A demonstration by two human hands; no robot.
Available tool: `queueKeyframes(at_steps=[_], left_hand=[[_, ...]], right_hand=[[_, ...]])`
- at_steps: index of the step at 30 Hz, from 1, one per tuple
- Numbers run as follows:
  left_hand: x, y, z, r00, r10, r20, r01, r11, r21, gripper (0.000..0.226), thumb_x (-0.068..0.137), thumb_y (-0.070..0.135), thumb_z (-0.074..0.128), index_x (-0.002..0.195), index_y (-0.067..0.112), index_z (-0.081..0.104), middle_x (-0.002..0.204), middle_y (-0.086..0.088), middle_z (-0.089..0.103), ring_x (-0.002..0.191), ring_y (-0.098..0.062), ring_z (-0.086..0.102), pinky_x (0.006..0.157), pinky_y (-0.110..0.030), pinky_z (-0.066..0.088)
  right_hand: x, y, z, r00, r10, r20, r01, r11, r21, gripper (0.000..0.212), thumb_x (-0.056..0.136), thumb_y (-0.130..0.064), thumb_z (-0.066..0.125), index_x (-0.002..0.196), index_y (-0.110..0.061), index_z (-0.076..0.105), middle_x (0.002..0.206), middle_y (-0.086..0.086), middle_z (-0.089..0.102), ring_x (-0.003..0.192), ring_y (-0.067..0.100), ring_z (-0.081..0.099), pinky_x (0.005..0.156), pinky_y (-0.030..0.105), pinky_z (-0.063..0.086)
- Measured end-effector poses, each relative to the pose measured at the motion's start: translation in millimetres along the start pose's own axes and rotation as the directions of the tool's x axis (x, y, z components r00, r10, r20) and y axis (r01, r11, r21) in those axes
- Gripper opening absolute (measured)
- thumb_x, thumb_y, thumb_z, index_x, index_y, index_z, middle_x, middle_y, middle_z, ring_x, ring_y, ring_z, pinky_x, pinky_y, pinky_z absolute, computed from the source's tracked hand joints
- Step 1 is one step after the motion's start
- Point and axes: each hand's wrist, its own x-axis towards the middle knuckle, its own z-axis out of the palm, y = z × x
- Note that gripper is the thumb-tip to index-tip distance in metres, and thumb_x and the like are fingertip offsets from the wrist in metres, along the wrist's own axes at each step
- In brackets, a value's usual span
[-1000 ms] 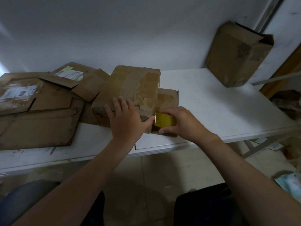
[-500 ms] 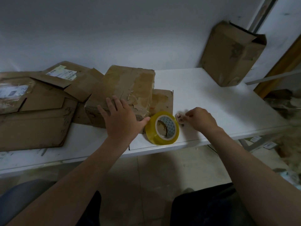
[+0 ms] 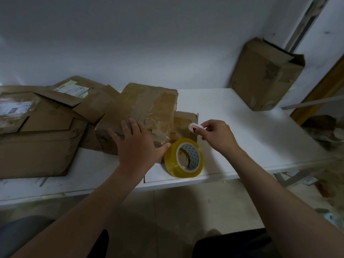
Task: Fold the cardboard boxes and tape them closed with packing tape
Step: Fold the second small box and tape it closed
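Centre frame: left hand (image 3: 136, 146), fingers spread, presses flat on the box (image 3: 141, 110); right hand (image 3: 216, 135) pinches a small white object (image 3: 194, 127) above the tape roll (image 3: 184, 158) at the table (image 3: 242, 127) edge.

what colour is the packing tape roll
The packing tape roll is translucent yellow with a white patterned core, seen in the head view.

Worn closed box (image 3: 141, 110), yellow tape roll (image 3: 184, 158) beside
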Motion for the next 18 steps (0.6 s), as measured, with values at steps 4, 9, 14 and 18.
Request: queueKeyframes(at_steps=[4,9,14,18], left_hand=[[6,3,-9,0.993,-0.032,0.111,0.038,0.998,-0.052,0.125,0.073,0.096,0.038,0.16,0.01,0.014,0.17,-0.013,0.006,0.155,-0.039,0.003,0.107,-0.083,0.012],[7,0,-15,0.989,-0.015,0.15,0.03,0.994,-0.102,0.125,0.073,0.093,0.045,0.16,0.009,0.013,0.169,-0.013,0.005,0.155,-0.039,0.001,0.111,-0.077,0.022],[8,0,-17,0.988,-0.002,0.155,0.018,0.995,-0.103,0.123,0.075,0.091,0.046,0.159,0.008,0.013,0.169,-0.014,0.008,0.155,-0.039,0.002,0.112,-0.073,0.026],[6,-1,-15,0.988,0.013,0.151,0.002,0.995,-0.098,0.121,0.077,0.089,0.045,0.159,0.006,0.013,0.168,-0.015,0.008,0.155,-0.038,0.001,0.113,-0.072,0.026]], right_hand=[[32,-56,13,0.981,-0.193,-0.002,0.192,0.974,0.121,0.022,0.089,-0.042,0.072,0.08,-0.022,0.073,0.09,-0.003,0.071,0.08,0.004,0.059,0.062,0.011,0.038],[101,-95,47,0.963,-0.237,0.131,0.23,0.971,0.07,0.035,0.1,-0.041,0.057,0.098,-0.008,0.068,0.099,0.004,0.068,0.094,0.021,0.061,0.068,0.025,0.041],[142,-103,72,0.943,-0.248,0.224,0.253,0.968,0.006,0.031,0.1,-0.038,0.058,0.103,-0.008,0.067,0.107,0.002,0.066,0.096,0.019,0.059,0.069,0.025,0.041],[152,-102,72,0.939,-0.238,0.247,0.27,0.957,-0.105,0.029,0.099,-0.045,0.056,0.1,-0.017,0.065,0.11,0.001,0.066,0.103,0.022,0.058,0.086,0.038,0.044]])
